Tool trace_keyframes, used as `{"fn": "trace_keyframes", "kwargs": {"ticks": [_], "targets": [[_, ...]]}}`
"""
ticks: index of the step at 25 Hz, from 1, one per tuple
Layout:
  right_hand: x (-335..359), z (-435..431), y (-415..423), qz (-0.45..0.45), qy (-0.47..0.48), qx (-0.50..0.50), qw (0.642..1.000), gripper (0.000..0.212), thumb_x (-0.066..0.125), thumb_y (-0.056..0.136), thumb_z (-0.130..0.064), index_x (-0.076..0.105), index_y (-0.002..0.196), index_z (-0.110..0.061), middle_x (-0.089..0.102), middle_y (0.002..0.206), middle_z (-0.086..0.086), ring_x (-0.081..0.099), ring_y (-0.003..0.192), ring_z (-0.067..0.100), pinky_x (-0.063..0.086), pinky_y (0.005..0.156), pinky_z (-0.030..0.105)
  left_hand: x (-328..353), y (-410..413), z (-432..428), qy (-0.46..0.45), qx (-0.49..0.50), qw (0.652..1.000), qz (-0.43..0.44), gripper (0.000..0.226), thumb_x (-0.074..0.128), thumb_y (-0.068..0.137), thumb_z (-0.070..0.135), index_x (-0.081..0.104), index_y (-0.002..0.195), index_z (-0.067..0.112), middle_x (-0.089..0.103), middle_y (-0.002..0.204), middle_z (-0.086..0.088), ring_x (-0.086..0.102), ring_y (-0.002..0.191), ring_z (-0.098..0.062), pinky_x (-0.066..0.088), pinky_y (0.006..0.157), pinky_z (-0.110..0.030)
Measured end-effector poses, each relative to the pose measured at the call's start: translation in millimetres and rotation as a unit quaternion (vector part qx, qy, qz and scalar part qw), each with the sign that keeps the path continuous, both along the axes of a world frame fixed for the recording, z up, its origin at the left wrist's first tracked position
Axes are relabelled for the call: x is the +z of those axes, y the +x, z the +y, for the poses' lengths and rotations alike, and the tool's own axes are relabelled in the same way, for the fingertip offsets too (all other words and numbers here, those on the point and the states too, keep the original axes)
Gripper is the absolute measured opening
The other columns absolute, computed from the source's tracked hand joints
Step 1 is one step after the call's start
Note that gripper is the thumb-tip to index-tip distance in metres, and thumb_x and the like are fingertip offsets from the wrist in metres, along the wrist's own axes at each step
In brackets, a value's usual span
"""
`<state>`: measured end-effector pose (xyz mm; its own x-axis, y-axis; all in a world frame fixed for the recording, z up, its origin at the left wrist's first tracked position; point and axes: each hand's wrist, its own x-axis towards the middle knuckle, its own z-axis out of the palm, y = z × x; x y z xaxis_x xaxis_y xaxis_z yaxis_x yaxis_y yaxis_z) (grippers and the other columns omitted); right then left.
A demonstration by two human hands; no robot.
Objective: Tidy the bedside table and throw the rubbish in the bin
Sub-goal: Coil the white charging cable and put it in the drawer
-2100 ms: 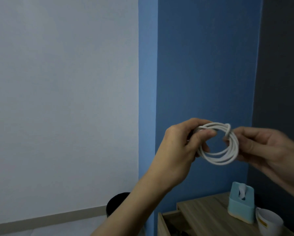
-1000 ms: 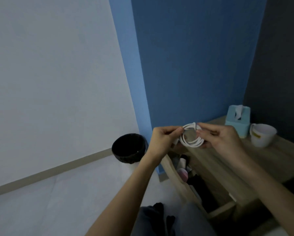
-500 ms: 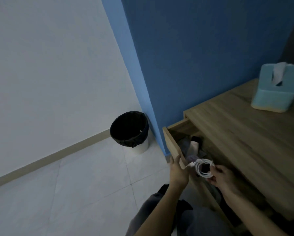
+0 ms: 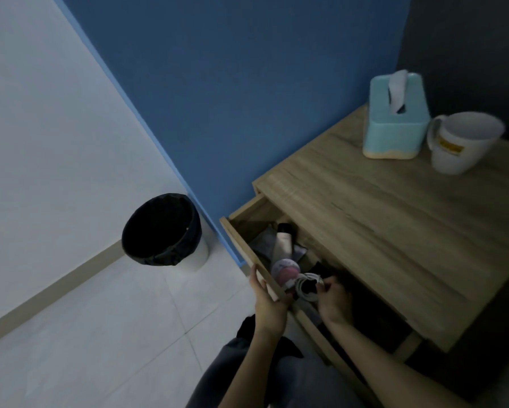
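A wooden bedside table (image 4: 394, 219) stands against the blue wall with its top drawer (image 4: 241, 245) pulled open. My right hand (image 4: 334, 300) holds a coiled white cable (image 4: 306, 285) low inside the drawer. My left hand (image 4: 268, 301) grips the drawer's front panel. Inside the drawer lie a cream tube with a black cap (image 4: 283, 241), a round pink item (image 4: 285, 269) and dark cloth. The bin (image 4: 163, 231), lined with a black bag, stands on the floor left of the table.
A light blue tissue box (image 4: 394, 119) and a white cup with a yellow label (image 4: 461, 142) stand at the back of the tabletop. White tiled floor stretches to the left. My knees are at the bottom, in front of the drawer.
Both hands brought the coiled cable down from chest height into the open drawer. My left hand left the cable and took hold of the drawer front. The view tilted downward.
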<state>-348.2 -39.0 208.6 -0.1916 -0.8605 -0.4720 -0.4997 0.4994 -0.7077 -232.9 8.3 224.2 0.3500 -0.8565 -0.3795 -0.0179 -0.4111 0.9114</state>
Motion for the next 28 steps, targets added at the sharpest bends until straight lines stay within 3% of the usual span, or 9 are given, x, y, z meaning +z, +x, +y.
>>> {"fn": "trace_keyframes", "kwargs": {"ticks": [4, 7, 12, 16, 18, 20, 23, 25, 28], "targets": [[5, -1, -1, 0.101, -0.045, 0.051, 0.993, 0.026, 0.046, 0.095, -0.023, 0.062, 0.104, -0.005, 0.067, 0.107, 0.018, 0.06, 0.103, 0.033, 0.043, 0.078, 0.034, 5, -2, -1, 0.004, -0.013, 1.0, 0.016, 0.101, 0.065, 0.071, 0.008, 0.001, 0.144, 0.033, 0.045, 0.123, 0.011, 0.055, 0.117, -0.03, 0.05, 0.093, -0.056], [0, -9, -7, 0.071, -0.044, 0.044, 0.996, 0.025, 0.048, 0.094, -0.019, 0.064, 0.105, -0.004, 0.066, 0.108, 0.023, 0.06, 0.102, 0.036, 0.044, 0.081, 0.037, 11, -6, -6, 0.013, -0.016, 1.0, -0.004, 0.097, 0.064, 0.081, 0.001, -0.001, 0.145, 0.031, 0.04, 0.134, -0.002, 0.052, 0.121, -0.029, 0.05, 0.095, -0.053], [1, 5, -7, 0.105, -0.107, 0.179, 0.972, 0.04, 0.047, 0.092, -0.011, 0.049, 0.132, -0.012, 0.045, 0.142, 0.011, 0.042, 0.127, 0.029, 0.034, 0.102, 0.033, 15, -7, -6, 0.023, -0.011, 1.0, 0.002, 0.099, 0.065, 0.081, -0.001, -0.002, 0.145, 0.033, 0.035, 0.138, -0.002, 0.049, 0.123, -0.028, 0.051, 0.094, -0.05], [11, 10, -10, 0.154, -0.109, 0.269, 0.944, 0.048, 0.042, 0.095, -0.014, 0.035, 0.142, -0.016, 0.029, 0.154, 0.003, 0.029, 0.138, 0.021, 0.025, 0.113, 0.03, 13, -8, -6, 0.015, -0.008, 1.0, 0.014, 0.1, 0.066, 0.081, -0.003, -0.002, 0.144, 0.034, 0.031, 0.143, -0.004, 0.047, 0.125, -0.03, 0.052, 0.092, -0.05], [29, 9, -15, 0.122, -0.195, 0.287, 0.93, 0.053, 0.051, 0.088, -0.008, 0.041, 0.139, -0.012, 0.038, 0.149, 0.008, 0.036, 0.137, 0.023, 0.031, 0.11, 0.032, 11, -8, -7, 0.004, -0.007, 1.0, 0.002, 0.099, 0.064, 0.081, -0.005, -0.002, 0.143, 0.034, 0.029, 0.147, -0.01, 0.047, 0.126, -0.035, 0.05, 0.094, -0.055], [47, 10, -21, 0.137, -0.316, 0.306, 0.888, 0.049, 0.054, 0.079, -0.009, 0.055, 0.128, -0.009, 0.056, 0.135, 0.01, 0.054, 0.123, 0.025, 0.044, 0.099, 0.036, 12, -8, -8, -0.002, -0.013, 1.0, -0.005, 0.097, 0.063, 0.082, -0.006, -0.003, 0.141, 0.034, 0.027, 0.15, -0.014, 0.046, 0.126, -0.04, 0.047, 0.094, -0.058], [61, 6, -31, 0.142, -0.359, 0.308, 0.87, 0.053, 0.033, 0.08, -0.021, 0.058, 0.125, -0.01, 0.058, 0.133, 0.007, 0.056, 0.12, 0.02, 0.05, 0.095, 0.039, 20, -10, -10, -0.001, -0.008, 1.0, 0.016, 0.096, 0.061, 0.083, -0.01, -0.004, 0.144, 0.025, 0.023, 0.15, -0.015, 0.042, 0.13, -0.037, 0.055, 0.087, -0.041], [59, 2, -37, 0.135, -0.361, 0.292, 0.875, 0.051, 0.035, 0.084, -0.019, 0.053, 0.13, -0.01, 0.051, 0.14, 0.005, 0.049, 0.128, 0.019, 0.045, 0.102, 0.036, 28, -14, -10, -0.001, -0.009, 1.0, 0.018, 0.095, 0.059, 0.083, -0.012, -0.004, 0.145, 0.021, 0.022, 0.149, -0.015, 0.039, 0.132, -0.034, 0.057, 0.078, -0.03], [62, -6, -45, 0.178, -0.344, 0.298, 0.873, 0.047, 0.042, 0.086, -0.017, 0.053, 0.131, -0.01, 0.048, 0.142, 0.004, 0.046, 0.131, 0.019, 0.039, 0.104, 0.029, 32, -18, -12, 0.003, -0.007, 1.0, 0.017, 0.099, 0.064, 0.081, -0.006, -0.005, 0.145, 0.025, 0.022, 0.151, -0.016, 0.04, 0.131, -0.036, 0.053, 0.09, -0.049]]}}
